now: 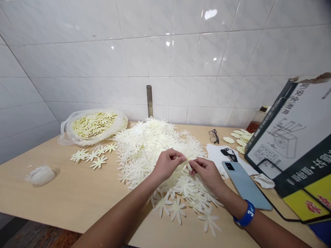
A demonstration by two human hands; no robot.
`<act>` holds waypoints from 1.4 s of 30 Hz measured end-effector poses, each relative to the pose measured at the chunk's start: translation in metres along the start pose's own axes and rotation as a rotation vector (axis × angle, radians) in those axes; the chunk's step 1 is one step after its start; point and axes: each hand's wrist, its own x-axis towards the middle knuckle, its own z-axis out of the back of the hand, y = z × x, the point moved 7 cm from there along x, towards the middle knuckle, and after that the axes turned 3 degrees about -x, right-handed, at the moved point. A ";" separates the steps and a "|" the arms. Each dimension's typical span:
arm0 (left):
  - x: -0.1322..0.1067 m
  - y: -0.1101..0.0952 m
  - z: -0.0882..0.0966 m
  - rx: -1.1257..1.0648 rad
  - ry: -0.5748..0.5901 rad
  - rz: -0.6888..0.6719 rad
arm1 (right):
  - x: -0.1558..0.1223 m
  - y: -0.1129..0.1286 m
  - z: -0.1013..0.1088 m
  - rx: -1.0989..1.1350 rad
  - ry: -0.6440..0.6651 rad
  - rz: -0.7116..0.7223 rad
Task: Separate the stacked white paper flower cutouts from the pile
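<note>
Both my hands meet over a big heap of white flower-shaped cutouts on the wooden table. My left hand is closed, pinching one white flower cutout at its petals. Facing it, my right hand pinches the same cutout from the other side. A blue wristband sits on my right wrist. More loose flowers lie spread under and in front of my hands.
A plastic bag of yellowish flowers lies at the back left, a few loose ones beside it. A crumpled plastic bit lies far left. A phone, glasses, leaf cutouts and a printed cardboard box stand right.
</note>
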 end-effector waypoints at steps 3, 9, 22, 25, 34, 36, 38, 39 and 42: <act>0.003 -0.002 0.010 -0.050 -0.063 -0.049 | 0.000 0.001 0.002 0.012 -0.011 0.021; 0.013 0.005 0.035 -0.333 -0.188 -0.014 | 0.003 -0.006 0.014 0.083 -0.101 -0.006; 0.013 0.011 0.046 -0.109 -0.266 0.010 | 0.003 -0.014 0.018 0.171 -0.151 -0.067; 0.013 0.014 0.048 0.008 -0.264 0.041 | 0.003 -0.014 0.018 0.168 -0.159 -0.072; -0.017 -0.036 0.015 0.366 -0.219 -0.539 | 0.001 -0.003 0.010 0.083 -0.100 -0.036; -0.019 -0.035 0.002 0.353 -0.143 -0.546 | 0.000 0.000 0.009 0.041 -0.090 -0.005; -0.018 -0.031 -0.005 0.326 -0.100 -0.513 | -0.001 0.001 0.008 0.004 -0.084 0.020; -0.016 -0.027 -0.007 0.306 -0.082 -0.487 | -0.001 0.001 0.008 -0.009 -0.082 0.023; -0.011 -0.020 -0.007 0.238 -0.038 -0.403 | -0.001 0.000 0.007 -0.033 -0.068 0.012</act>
